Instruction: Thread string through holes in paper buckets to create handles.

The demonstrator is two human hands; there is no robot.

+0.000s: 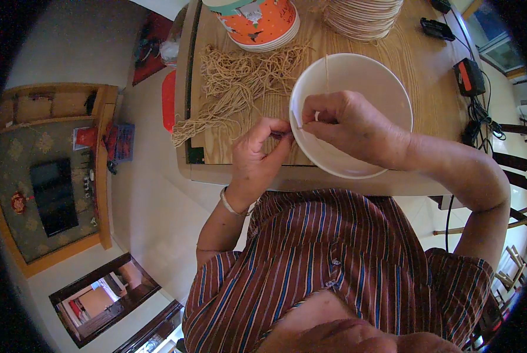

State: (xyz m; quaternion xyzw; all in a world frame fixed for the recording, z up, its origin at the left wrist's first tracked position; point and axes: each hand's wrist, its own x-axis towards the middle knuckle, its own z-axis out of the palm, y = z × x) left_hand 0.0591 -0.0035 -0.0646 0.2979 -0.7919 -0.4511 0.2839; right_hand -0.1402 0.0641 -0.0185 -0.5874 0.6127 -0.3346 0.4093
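A white paper bowl (358, 82) sits tipped toward the person at the near edge of the wooden table (428, 65), its open mouth facing up and toward the camera. Both hands meet at its left rim. The right hand (349, 120) reaches across the bowl's mouth and pinches the rim from inside, thumb and forefinger closed on the paper edge, where a thin length of string (327, 73) runs straight up the inner wall toward the far rim. The left hand (257, 153) comes in from outside the bowl, its fingertips pressed together just beside the same spot on the rim; they seem to nip the string's end, though the string there is too fine to make out. So the string's long axis lies away from the person, across the bowl, and the pinch point lies between the two hands. A loose heap of tan strings (240, 76) lies to the left, beyond the left hand, near stacked bowls (260, 23).
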